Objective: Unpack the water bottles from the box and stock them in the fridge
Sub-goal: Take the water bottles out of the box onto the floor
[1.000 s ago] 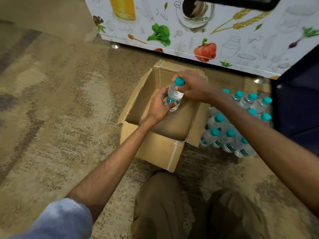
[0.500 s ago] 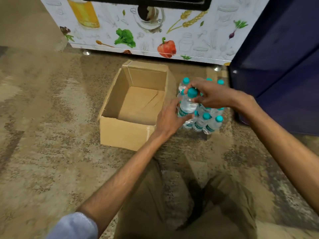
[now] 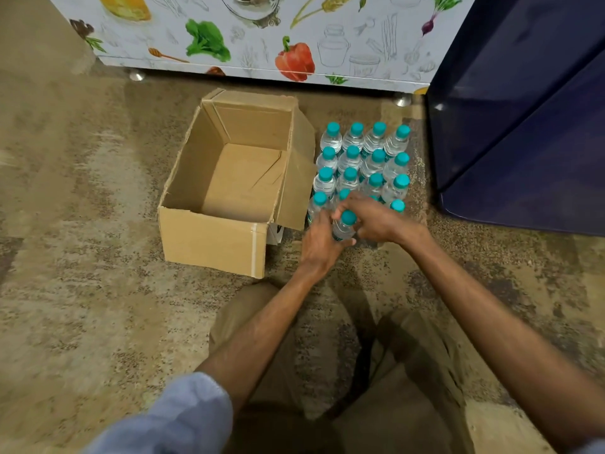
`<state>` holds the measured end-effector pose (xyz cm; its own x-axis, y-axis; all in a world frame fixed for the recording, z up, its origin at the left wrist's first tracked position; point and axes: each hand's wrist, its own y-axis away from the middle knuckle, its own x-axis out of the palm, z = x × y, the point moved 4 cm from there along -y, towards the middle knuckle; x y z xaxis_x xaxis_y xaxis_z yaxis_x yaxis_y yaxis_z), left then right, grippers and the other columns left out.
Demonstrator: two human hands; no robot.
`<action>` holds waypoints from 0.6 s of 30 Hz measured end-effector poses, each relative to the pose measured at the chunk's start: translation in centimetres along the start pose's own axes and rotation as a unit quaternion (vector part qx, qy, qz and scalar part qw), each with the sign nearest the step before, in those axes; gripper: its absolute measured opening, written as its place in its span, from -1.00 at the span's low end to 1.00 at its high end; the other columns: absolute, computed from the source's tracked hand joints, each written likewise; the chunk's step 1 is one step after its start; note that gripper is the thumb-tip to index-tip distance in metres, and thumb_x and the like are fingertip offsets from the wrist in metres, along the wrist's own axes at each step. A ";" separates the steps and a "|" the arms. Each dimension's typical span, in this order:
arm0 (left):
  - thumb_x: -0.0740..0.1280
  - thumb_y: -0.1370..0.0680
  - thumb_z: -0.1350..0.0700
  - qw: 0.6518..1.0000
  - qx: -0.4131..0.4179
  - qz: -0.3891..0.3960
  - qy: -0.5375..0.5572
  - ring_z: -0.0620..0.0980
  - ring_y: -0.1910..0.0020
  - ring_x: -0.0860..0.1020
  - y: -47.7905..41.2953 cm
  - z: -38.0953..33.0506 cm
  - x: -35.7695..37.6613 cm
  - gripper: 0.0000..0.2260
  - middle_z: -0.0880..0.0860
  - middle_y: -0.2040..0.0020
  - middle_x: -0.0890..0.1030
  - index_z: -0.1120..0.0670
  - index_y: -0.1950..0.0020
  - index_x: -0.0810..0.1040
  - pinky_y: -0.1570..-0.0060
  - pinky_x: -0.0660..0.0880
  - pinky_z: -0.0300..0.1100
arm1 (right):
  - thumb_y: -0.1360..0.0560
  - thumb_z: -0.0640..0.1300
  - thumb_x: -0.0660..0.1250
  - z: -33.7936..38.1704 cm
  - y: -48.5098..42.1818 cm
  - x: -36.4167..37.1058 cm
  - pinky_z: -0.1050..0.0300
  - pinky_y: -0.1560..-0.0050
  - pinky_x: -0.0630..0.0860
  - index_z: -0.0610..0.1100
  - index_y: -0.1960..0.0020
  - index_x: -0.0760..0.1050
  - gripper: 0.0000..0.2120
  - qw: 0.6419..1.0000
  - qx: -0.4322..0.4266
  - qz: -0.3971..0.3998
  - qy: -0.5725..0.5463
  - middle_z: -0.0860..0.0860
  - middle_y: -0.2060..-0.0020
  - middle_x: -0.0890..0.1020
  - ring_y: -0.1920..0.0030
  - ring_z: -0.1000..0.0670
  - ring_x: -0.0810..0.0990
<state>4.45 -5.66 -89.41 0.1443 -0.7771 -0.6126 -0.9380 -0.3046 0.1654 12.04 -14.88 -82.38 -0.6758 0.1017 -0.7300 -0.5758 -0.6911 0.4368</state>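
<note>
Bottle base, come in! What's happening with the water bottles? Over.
Left hand and right hand grip one bottle at the near edge of the standing bottles. Box empty. Nothing in the way.

A creased light blue sleeve (image 3: pixel 176 417) covers the left upper arm — the trousers (image 3: pixel 409 388) are olive-brown; left hand (image 3: pixel 319 245) and right hand (image 3: pixel 375 221) are bare.

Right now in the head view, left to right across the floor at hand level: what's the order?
Cardboard box → left hand → held water bottle → right hand → dark blue panel. Standing bottles behind the hands overlap them, so left out.
</note>
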 end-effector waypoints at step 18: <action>0.45 -0.47 0.18 0.994 -0.029 0.021 0.103 -0.05 0.04 0.60 -0.2 2.6 2.4 -0.60 0.02 -0.04 0.61 0.14 -0.26 0.42 0.05 0.61 -0.11 | -0.47 -0.18 0.41 -2.8 -0.4 3.6 -0.03 -0.40 0.31 -0.08 -0.29 0.45 -0.60 0.991 -0.011 -0.136 -0.002 -0.05 -0.30 0.46 -0.34 -0.04 0.38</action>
<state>4.18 -6.03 -92.94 0.1724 -0.8847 -0.4331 -0.9259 -0.2955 0.2351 11.12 -16.22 -86.66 -0.4997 0.2886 -0.8167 -0.7261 -0.6536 0.2133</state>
